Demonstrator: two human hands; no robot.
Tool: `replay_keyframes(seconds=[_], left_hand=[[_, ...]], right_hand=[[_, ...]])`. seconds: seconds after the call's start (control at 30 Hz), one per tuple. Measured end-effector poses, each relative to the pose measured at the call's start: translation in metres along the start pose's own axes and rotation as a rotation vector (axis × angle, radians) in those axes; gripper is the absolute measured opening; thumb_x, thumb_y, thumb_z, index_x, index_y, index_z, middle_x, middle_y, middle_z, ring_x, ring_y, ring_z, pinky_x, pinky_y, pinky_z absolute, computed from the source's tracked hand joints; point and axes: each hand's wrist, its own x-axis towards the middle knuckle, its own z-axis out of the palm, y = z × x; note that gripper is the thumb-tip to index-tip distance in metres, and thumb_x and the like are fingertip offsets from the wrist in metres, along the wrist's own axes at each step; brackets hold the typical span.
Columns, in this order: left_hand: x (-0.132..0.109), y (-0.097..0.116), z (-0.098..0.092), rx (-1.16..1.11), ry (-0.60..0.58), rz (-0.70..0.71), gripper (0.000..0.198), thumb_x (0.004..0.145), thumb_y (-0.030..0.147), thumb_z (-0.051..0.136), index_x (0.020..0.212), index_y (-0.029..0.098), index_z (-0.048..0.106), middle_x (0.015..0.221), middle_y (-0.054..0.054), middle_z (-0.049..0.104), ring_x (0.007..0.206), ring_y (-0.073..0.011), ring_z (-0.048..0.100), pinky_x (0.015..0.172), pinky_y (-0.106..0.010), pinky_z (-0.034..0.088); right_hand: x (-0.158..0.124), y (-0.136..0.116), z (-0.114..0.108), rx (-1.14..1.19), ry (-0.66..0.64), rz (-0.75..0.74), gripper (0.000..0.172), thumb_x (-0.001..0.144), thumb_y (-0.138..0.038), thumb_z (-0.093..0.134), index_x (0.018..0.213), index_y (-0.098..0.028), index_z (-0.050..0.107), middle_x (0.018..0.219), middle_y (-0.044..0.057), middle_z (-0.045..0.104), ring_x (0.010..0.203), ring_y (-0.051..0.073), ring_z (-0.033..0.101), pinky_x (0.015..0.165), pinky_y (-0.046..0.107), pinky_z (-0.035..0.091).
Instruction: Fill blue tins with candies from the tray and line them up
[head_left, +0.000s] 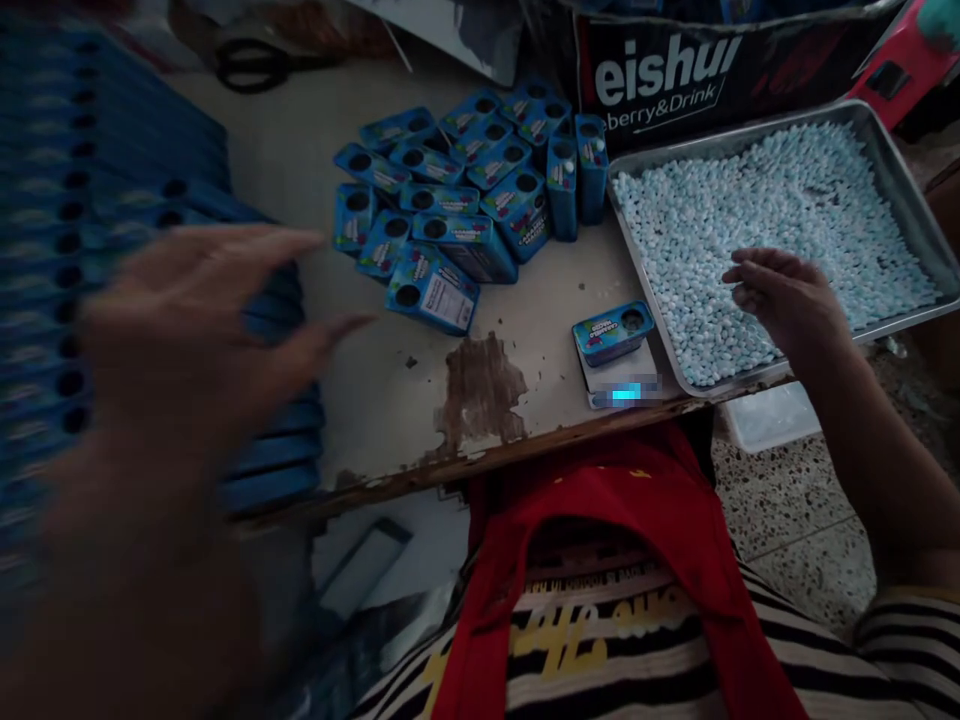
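Note:
My left hand (pixel 199 320), blurred by motion, is raised in front of the stacked blue candy boxes (pixel 67 240). Its thumb and fingers are spread with nothing between them. Over the metal tray (pixel 907 322) of small pale blue and white candies (pixel 705 220), my right hand (pixel 787 295) has its fingertips pinched together; what they hold, if anything, is too small to make out. One blue candy box (pixel 611 340) with a round hole in its top rests on a small scale (pixel 615 378) with a lit display, between the tray and the table edge.
A group of blue candy boxes (pixel 450 245) stands mid-table. Black scissors (pixel 259 65) lie at the back left. Behind the tray is a black printed carton (pixel 667 75). Worn wood (pixel 484 390) shows near the front edge. Under the tray's front is a clear plastic container (pixel 772 415).

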Motion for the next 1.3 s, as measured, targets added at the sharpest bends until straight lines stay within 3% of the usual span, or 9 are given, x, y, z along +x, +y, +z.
replay_keyframes(seconds=[0.1,0.23,0.37,0.6,0.77,0.87,1.07,1.17,1.3], left_hand=[[-0.035,0.034,0.058,-0.121,-0.082,0.148,0.084,0.077,0.065,0.108,0.145,0.026,0.078,0.141,-0.004,0.084,0.134,-0.0331,0.078,0.125,-0.054,0.061],[-0.066,0.067,0.138,-0.331,-0.156,0.055,0.091,0.080,0.054,0.110,0.153,0.026,0.064,0.137,-0.008,0.084,0.126,-0.0314,0.082,0.111,-0.047,0.068],[-0.076,0.086,0.180,-0.362,-0.159,0.084,0.089,0.079,0.049,0.111,0.149,0.028,0.060,0.142,-0.010,0.079,0.130,-0.0339,0.079,0.108,-0.047,0.067],[-0.078,0.085,0.192,-0.305,-0.168,0.044,0.077,0.075,0.040,0.112,0.136,0.030,0.065,0.129,-0.007,0.078,0.119,-0.0335,0.077,0.101,-0.044,0.066],[-0.074,0.097,0.189,-0.341,-0.235,0.018,0.040,0.096,0.040,0.095,0.127,0.029,0.072,0.115,-0.003,0.082,0.105,-0.0282,0.079,0.096,-0.039,0.066],[-0.044,0.107,0.181,-0.333,-0.233,0.157,0.028,0.107,0.037,0.082,0.133,0.028,0.075,0.122,-0.004,0.084,0.111,-0.0270,0.080,0.102,-0.039,0.066],[0.064,0.142,0.167,-0.202,-0.098,0.637,0.027,0.119,0.030,0.060,0.135,0.029,0.082,0.133,-0.008,0.082,0.133,-0.0328,0.074,0.126,-0.053,0.057],[0.093,0.164,0.174,-0.238,-0.089,0.656,0.028,0.119,0.030,0.059,0.131,0.032,0.085,0.134,-0.008,0.080,0.140,-0.0350,0.071,0.131,-0.056,0.054],[0.096,0.170,0.204,-0.232,-0.115,0.540,0.027,0.108,0.022,0.071,0.128,0.033,0.086,0.129,-0.006,0.082,0.130,-0.0346,0.073,0.126,-0.054,0.058]], right_hand=[[0.007,-0.011,0.005,-0.099,-0.041,-0.109,0.021,0.092,-0.031,0.099,0.095,-0.025,0.079,0.084,0.000,0.075,0.062,0.009,0.058,0.051,0.020,0.048],[0.020,-0.018,0.012,-0.144,-0.062,-0.203,0.022,0.089,-0.038,0.100,0.094,-0.027,0.081,0.083,0.002,0.074,0.066,0.012,0.053,0.055,0.027,0.042],[0.030,-0.016,0.015,-0.197,-0.059,-0.314,0.020,0.090,-0.044,0.097,0.092,-0.032,0.081,0.081,0.001,0.073,0.066,0.015,0.046,0.059,0.033,0.041],[0.050,-0.006,0.005,-0.252,-0.052,-0.296,0.021,0.093,-0.049,0.094,0.097,-0.034,0.081,0.084,0.001,0.074,0.073,0.020,0.063,0.069,0.038,0.051],[0.047,-0.001,0.017,-0.297,-0.076,-0.399,0.028,0.094,-0.054,0.092,0.099,-0.028,0.084,0.095,0.003,0.082,0.088,0.020,0.072,0.092,0.041,0.060],[0.043,0.001,0.035,-0.322,-0.080,-0.426,0.037,0.092,-0.062,0.096,0.100,-0.028,0.086,0.108,0.004,0.087,0.112,0.026,0.078,0.107,0.044,0.062],[0.058,0.011,0.077,0.196,-0.092,0.069,0.049,0.106,-0.072,0.080,0.099,-0.025,0.071,0.086,0.002,0.080,0.079,0.017,0.078,0.073,0.027,0.065],[0.065,0.012,0.082,0.402,-0.143,0.286,0.050,0.114,-0.071,0.068,0.095,-0.026,0.061,0.076,0.002,0.075,0.065,0.016,0.074,0.058,0.023,0.059],[0.066,0.011,0.071,0.556,-0.133,0.461,0.049,0.120,-0.068,0.055,0.093,-0.027,0.052,0.074,0.004,0.074,0.055,0.016,0.064,0.043,0.021,0.046]])
